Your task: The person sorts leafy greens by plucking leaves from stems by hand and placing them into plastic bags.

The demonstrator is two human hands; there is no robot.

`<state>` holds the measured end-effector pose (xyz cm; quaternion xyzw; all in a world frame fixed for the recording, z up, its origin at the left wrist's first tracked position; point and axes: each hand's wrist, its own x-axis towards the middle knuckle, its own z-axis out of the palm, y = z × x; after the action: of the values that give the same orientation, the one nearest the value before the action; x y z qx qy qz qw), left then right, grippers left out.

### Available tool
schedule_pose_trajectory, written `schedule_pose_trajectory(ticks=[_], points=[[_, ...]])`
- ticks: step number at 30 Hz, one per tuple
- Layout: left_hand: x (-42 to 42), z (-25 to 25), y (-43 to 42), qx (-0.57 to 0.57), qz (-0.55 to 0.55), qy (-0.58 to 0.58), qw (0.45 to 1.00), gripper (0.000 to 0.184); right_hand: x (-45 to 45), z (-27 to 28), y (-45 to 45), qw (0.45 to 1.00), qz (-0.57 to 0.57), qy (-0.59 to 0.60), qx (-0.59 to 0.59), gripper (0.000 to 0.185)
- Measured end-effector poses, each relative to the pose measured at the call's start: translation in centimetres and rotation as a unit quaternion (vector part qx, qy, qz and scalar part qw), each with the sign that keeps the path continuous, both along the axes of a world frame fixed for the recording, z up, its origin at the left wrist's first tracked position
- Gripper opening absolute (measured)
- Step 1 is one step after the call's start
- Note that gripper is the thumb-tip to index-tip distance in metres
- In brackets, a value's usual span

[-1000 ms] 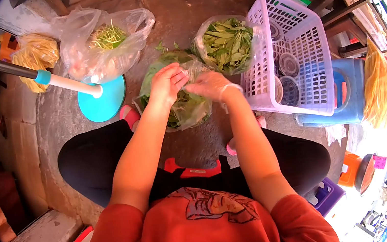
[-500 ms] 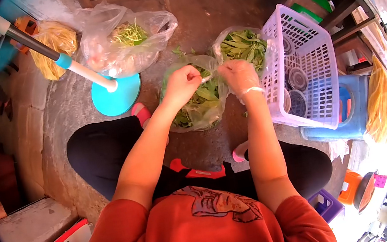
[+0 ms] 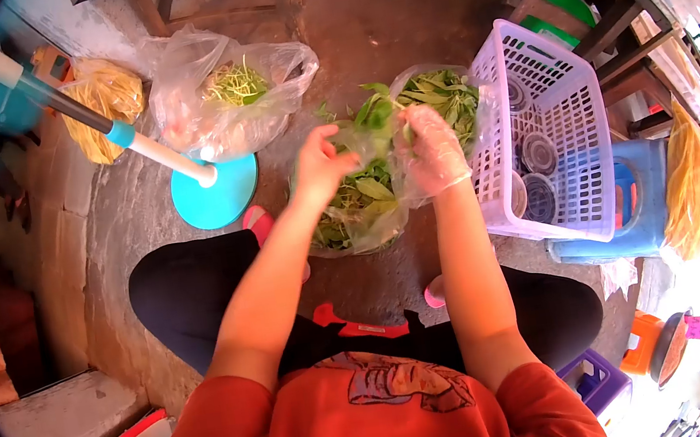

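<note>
My left hand [image 3: 320, 167] is bare and hovers over the near plastic bag of leafy greens [image 3: 358, 213], thumb and fingers apart with nothing in them. On my right hand [image 3: 435, 153] is a thin clear plastic glove. Its fingers pinch a sprig of green leaves [image 3: 374, 113], which points left above the bag. A second plastic bag of leafy greens [image 3: 451, 97] stands just behind my right hand, beside the basket. The glove hides part of both bags.
A lilac plastic basket [image 3: 497, 153] holding clear round containers stands at right, near a blue plastic stool [image 3: 657, 175]. Ahead left are a clear bag with cut stems [image 3: 237, 85] and a pole on a turquoise round base [image 3: 218, 206]. Yellow bags [image 3: 105, 96] lie farther left.
My hands were close together over the bag and have moved apart. A leafy sprig now shows in my gloved right hand, and my left hand has opened.
</note>
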<state>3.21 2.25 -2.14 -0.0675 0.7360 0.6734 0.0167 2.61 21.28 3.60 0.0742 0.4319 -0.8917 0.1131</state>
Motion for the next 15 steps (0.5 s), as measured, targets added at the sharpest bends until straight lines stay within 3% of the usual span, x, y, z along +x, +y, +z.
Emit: schedule_pose_trajectory(ticks=[1, 5, 8, 11, 13, 15], points=[[-1.9, 0.0, -1.3, 0.094, -0.018, -0.026, 0.995, 0.053, -0.3, 0.1, 0.7, 1.000, -0.015, -0.002, 0.021, 0.012], [-10.2, 2.6, -8.4, 0.100, 0.239, -0.021, 0.966, 0.046, -0.7, 0.6, 1.5, 0.996, -0.050, -0.004, 0.072, 0.014], [-10.3, 3.5, -9.5, -0.079, 0.282, 0.078, 0.953, 0.035, -0.4, 0.8, 0.9, 0.995, -0.059, 0.021, 0.076, 0.015], [-5.3, 6.3, -5.5, -0.107, 0.141, 0.194, 0.965, 0.025, -0.7, -0.6, -0.4, 0.990, -0.072, 0.039, 0.119, 0.016], [-0.7, 9.1, -1.4, -0.053, 0.019, 0.147, 0.988, 0.023, -0.2, -0.6, -1.8, 0.975, -0.082, 0.099, 0.180, 0.012], [0.6, 8.4, 1.0, 0.079, 0.008, 0.053, 0.995, 0.018, 0.2, -0.5, -3.3, 0.950, -0.080, 0.171, 0.249, 0.008]])
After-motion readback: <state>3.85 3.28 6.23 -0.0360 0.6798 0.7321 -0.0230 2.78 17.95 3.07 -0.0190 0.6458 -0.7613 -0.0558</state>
